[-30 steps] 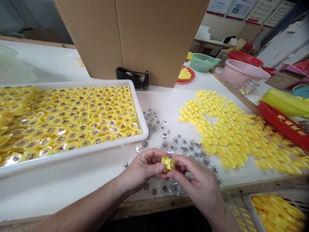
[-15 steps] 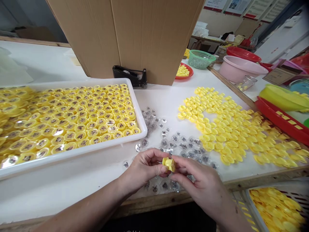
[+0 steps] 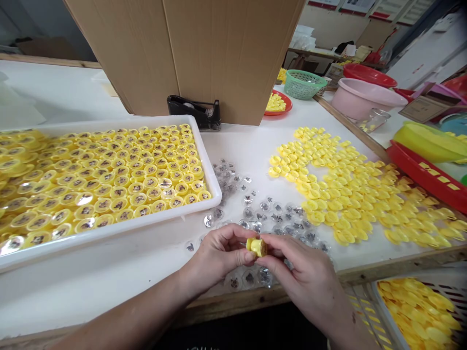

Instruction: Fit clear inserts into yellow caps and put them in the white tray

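Observation:
A small yellow spool-shaped piece is held between both hands above the table's front part. My left hand pinches its left end with thumb and fingers. On its right end, the fingers and thumb of my right hand are closed. Clear round discs with dark pictures lie scattered beneath and behind the hands. To the left, a white tray holds many yellow pieces with round picture tops. Loose yellow parts are spread over the table to the right.
A cardboard box stands at the back, with a black tape dispenser before it. Basins and a green basket are at the back right. Below the table's wooden edge, a crate holds yellow parts.
The view has shifted slightly. Both hands stay on the yellow piece, and my right thumb has moved up close against its right end.

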Tool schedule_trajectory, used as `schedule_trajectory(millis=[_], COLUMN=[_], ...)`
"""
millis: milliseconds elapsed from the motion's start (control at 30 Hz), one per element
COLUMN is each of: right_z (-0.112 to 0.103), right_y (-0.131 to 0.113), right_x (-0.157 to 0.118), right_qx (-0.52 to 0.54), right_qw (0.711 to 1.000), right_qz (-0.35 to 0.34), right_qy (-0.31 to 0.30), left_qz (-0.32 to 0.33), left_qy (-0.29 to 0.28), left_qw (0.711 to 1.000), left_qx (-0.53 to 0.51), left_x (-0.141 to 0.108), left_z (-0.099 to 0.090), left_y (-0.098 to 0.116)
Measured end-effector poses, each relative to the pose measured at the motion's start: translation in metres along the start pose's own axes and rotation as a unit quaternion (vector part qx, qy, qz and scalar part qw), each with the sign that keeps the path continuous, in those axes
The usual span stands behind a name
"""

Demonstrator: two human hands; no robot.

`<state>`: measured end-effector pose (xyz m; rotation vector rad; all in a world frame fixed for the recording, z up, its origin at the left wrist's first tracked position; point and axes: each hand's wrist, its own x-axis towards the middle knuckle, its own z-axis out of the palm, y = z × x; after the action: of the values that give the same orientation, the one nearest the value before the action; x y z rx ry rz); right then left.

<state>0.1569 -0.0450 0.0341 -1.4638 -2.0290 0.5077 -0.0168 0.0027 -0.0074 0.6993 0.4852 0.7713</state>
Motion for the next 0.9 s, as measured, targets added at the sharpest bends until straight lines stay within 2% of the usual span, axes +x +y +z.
schedule_trajectory(millis=[233, 400, 500, 567, 667, 833, 900], right_z=[0.003, 0.020, 0.031, 0.033, 0.029, 0.024, 0.028], right_y=[-0.007, -0.006, -0.003, -0.001, 0.003, 0.012, 0.015], right_x=[0.004, 0.002, 0.000, 0.000, 0.002, 0.006, 0.006], right_qx=[-0.067, -0.097, -0.096, -0.050, 0.074, 0.233, 0.277], right_qw=[0.997, 0.992, 0.990, 0.994, 0.994, 0.965, 0.950], right_qz=[-0.033, -0.043, -0.043, -0.026, 0.028, 0.114, 0.143], right_qy=[0.009, 0.061, 0.097, 0.095, 0.070, 0.033, 0.015], left_qz=[0.011, -0.023, -0.032, -0.029, -0.016, 0.013, 0.028], left_qy=[0.012, -0.010, 0.014, 0.035, 0.042, 0.041, 0.057], left_qw=[0.999, 0.998, 0.997, 0.995, 0.993, 0.991, 0.982], left_qx=[0.039, 0.061, 0.075, 0.087, 0.105, 0.125, 0.177], left_x=[-0.002, -0.004, -0.002, -0.001, 0.001, 0.001, 0.000], left_z=[0.001, 0.001, 0.001, 0.001, 0.000, -0.003, -0.005], left_y=[0.001, 0.008, 0.011, 0.011, 0.009, 0.005, 0.005])
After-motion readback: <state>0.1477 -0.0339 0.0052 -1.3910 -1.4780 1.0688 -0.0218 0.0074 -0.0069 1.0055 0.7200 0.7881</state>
